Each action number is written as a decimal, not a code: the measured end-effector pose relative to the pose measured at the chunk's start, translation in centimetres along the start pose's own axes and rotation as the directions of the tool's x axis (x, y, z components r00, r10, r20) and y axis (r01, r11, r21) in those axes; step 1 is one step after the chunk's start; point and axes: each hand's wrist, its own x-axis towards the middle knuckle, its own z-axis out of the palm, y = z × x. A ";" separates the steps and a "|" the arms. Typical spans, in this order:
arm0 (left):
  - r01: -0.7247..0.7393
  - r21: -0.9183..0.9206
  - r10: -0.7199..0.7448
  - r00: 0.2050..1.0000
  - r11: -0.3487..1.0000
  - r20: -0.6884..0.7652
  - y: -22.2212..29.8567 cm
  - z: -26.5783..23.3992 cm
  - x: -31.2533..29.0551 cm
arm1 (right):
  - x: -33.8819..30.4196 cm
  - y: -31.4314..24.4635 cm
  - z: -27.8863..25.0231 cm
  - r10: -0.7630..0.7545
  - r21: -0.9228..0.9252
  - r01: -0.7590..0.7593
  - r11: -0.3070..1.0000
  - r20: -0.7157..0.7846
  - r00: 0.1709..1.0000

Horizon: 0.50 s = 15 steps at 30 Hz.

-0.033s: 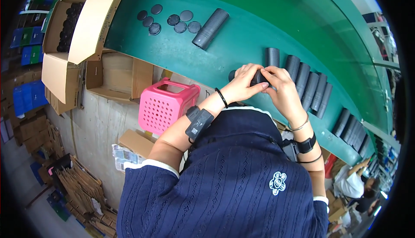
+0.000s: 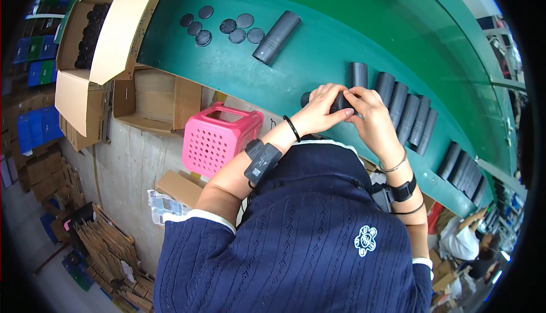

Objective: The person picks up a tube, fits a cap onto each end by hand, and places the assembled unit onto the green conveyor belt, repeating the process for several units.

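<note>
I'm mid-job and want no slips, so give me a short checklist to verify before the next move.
1. Both hands at the dark piece: ok, the left hand and right hand meet at it.
2. Held piece fully visible: not ok, fingers cover part of it.
3. Firmness of the grip: cannot tell from this view.
4. Black discs clear of the hands: ok, they lie loose on the green bench.
5. Lone black tube clear of the hands: ok, it lies near the discs.
6. Wide space beside the right hand: not ok, a row of black tubes is close by.
</note>
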 end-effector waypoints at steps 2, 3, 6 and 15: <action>-0.003 -0.011 0.003 1.000 1.000 -0.009 -0.2 0.1 0.0 | 0.2 -0.3 -0.2 0.014 -0.052 -0.013 0.999 0.030 0.999; -0.006 -0.022 0.005 1.000 1.000 -0.019 -0.2 0.1 0.0 | 0.2 -0.4 -0.2 0.014 -0.051 -0.013 0.999 0.029 0.999; 0.042 -0.076 -0.042 0.999 0.996 0.001 -0.2 0.2 -0.1 | 0.3 -0.6 -0.3 0.006 -0.055 -0.004 0.998 0.037 0.999; 0.006 -0.048 -0.007 1.000 0.999 -0.019 -0.4 -0.2 -0.2 | 0.0 0.7 0.6 0.018 0.098 -0.015 0.995 -0.034 0.999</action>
